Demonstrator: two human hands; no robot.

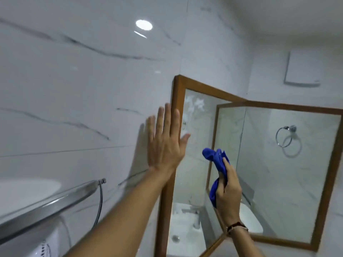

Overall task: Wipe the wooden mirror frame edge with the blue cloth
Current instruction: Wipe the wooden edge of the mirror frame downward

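Note:
A wooden mirror frame (pixel 177 93) hangs on the white marble wall, its left edge running down the middle of the head view. My left hand (pixel 164 140) lies flat and spread, palm against the wall and the frame's left edge, holding nothing. My right hand (pixel 229 190) is raised in front of the mirror glass, closed around a bunched blue cloth (pixel 216 158). The cloth sticks up above my fingers and is a little apart from the glass and from the frame. A second wooden-framed mirror (pixel 332 158) meets the first at the corner on the right.
A chrome curved rail (pixel 55 203) and a thin hose (pixel 100 199) stand at lower left. A white vent cover (pixel 304 69) sits high on the right wall. The mirrors reflect a towel ring (pixel 285 138) and a white basin (pixel 183 225).

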